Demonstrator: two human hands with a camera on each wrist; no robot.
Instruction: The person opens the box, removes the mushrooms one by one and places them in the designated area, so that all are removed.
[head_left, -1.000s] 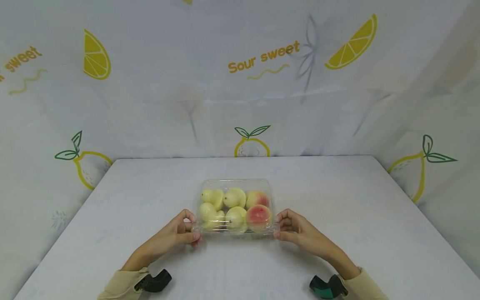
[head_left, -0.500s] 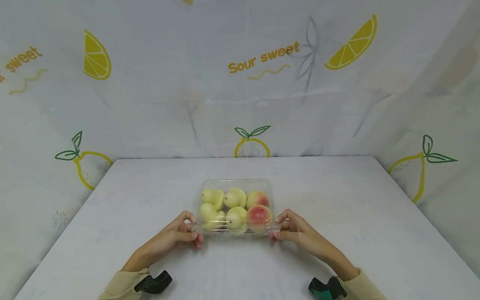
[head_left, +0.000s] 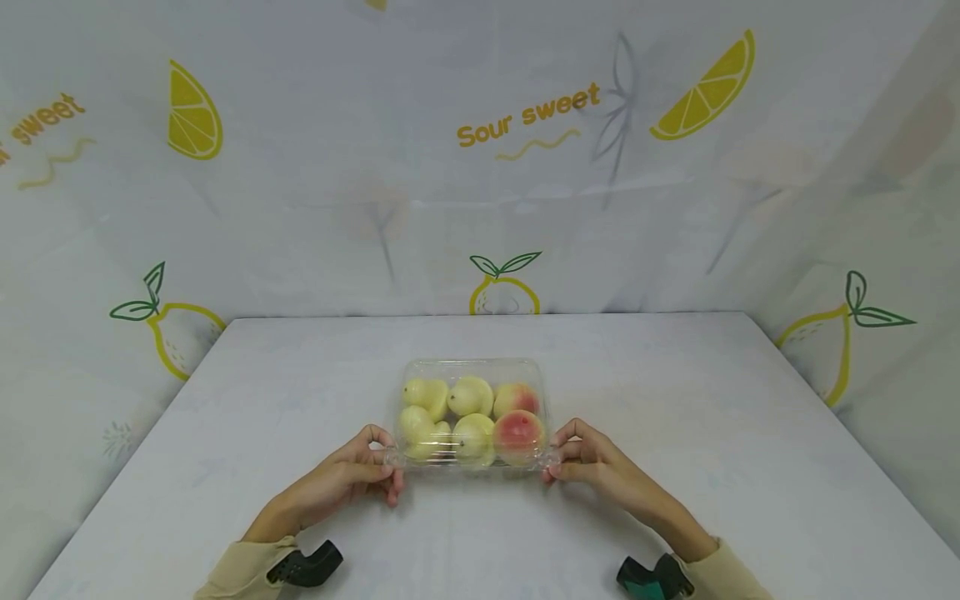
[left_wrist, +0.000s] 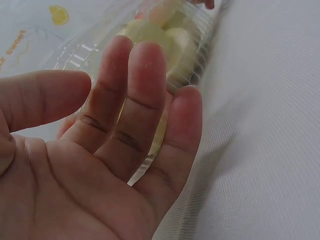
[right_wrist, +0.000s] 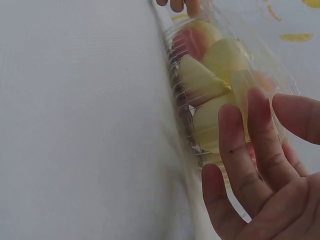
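Dim light, soft shadows, glare on container [head_left: 472, 367]

We see white table [head_left: 480, 550] beneath the grip | pale backdrop [head_left: 315, 242] beyond it | yellow lemon-slice print [head_left: 703, 87] and "Sour sweet" lettering [head_left: 557, 107] higher up, past the grip

On my head feed I count one clear plastic clamshell [head_left: 472, 365], two red-blushed peaches [head_left: 519, 435] and at least four pale yellow pears [head_left: 470, 396], overlap hiding an exact tally; one left hand [head_left: 356, 471], one right hand [head_left: 592, 462], two beige sleeves [head_left: 247, 571], two wrist devices [head_left: 307, 567], one table [head_left: 750, 408].
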